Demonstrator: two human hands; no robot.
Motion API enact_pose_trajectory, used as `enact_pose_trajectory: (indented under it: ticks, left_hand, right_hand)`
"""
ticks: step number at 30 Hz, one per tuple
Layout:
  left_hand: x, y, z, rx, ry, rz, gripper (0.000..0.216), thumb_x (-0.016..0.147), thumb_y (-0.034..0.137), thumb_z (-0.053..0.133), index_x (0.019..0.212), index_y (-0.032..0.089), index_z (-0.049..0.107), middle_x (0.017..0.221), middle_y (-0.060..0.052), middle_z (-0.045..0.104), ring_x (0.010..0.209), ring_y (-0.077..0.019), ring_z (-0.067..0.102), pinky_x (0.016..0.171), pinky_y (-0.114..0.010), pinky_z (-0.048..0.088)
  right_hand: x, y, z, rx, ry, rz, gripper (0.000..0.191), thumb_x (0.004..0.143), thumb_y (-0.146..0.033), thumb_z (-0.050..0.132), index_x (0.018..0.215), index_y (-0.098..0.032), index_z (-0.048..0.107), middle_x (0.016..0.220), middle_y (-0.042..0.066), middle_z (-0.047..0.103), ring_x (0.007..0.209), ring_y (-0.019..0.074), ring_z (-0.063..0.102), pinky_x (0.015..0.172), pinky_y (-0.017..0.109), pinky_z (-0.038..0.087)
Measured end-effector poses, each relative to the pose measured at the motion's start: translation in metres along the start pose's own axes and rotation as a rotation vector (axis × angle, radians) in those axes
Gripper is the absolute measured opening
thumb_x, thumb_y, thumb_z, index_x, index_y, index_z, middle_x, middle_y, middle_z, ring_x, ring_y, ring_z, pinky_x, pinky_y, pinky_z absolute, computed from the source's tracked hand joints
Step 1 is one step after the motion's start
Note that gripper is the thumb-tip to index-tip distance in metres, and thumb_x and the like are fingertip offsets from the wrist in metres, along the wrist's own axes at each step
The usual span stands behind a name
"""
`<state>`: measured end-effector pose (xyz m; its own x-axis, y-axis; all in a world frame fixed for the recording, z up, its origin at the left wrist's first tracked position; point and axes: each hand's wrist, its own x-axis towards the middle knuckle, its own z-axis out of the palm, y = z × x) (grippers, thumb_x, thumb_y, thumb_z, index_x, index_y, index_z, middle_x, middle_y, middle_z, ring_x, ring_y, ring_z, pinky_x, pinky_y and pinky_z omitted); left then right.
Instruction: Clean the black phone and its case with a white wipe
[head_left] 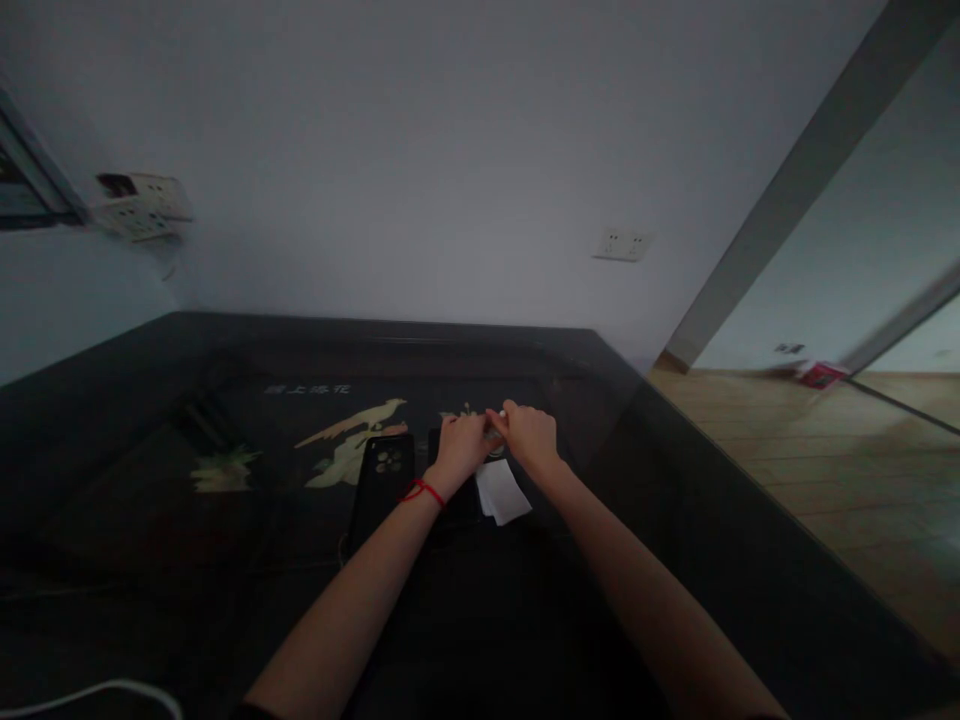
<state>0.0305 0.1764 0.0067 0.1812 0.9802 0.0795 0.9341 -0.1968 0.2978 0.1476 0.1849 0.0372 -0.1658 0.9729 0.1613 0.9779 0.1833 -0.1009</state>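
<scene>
My left hand (461, 445), with a red string bracelet (424, 490) at its wrist, is closed, its fingertips meeting those of my right hand. My right hand (531, 435) is closed too, fingers curled and thumb side toward the left hand. A tiny white spot shows where the fingertips meet; what they pinch, if anything, is too small to name. White paper sheets (506, 493) lie just below the hands. Partly hidden under my left hand and wrist is a flat black object (459, 500). Left of it lies a black phone case (386, 475) with camera holes.
The glossy dark table (630, 500) carries a printed bird picture (352, 440). Behind it rises a white wall (390, 170) with a socket (622, 245). Power strips (146, 205) are at the far left. A white cable (112, 687) curves at the lower left; a red box (821, 374) stands on the floor.
</scene>
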Motion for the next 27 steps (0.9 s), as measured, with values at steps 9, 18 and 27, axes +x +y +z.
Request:
enact_pose_trajectory:
  ticks: [9,18,27]
  left_hand:
    - [-0.004,0.005,0.007,0.025,0.075,0.006,0.035,0.088,0.038,0.054,0.114,0.016,0.056,0.115,-0.008,0.059,0.1,-0.0203,0.059,0.086,-0.043,0.049]
    - [-0.029,0.001,-0.018,0.035,0.094,-0.038,0.055,0.085,0.046,0.055,0.131,0.018,0.045,0.13,-0.012,0.052,0.116,-0.026,0.052,0.097,-0.048,0.04]
    - [-0.105,-0.1,-0.058,0.191,0.01,-0.461,0.049,0.084,0.052,0.047,0.119,0.019,0.056,0.121,-0.021,0.059,0.114,-0.0401,0.052,0.09,-0.058,0.038]
  right_hand:
    - [-0.044,0.026,-0.014,-0.074,-0.165,0.079,0.037,0.091,-0.048,0.05,0.099,-0.014,0.063,0.096,0.006,0.066,0.087,0.0184,0.064,0.08,0.039,0.051]
    - [-0.086,-0.003,0.024,0.012,-0.113,0.038,0.034,0.086,-0.038,0.062,0.106,-0.011,0.06,0.111,0.014,0.06,0.105,0.0266,0.057,0.079,0.04,0.051]
    - [-0.077,0.013,0.049,0.503,-0.022,0.043,0.03,0.091,-0.033,0.057,0.116,-0.015,0.055,0.114,0.007,0.059,0.097,0.0202,0.06,0.082,0.041,0.052]
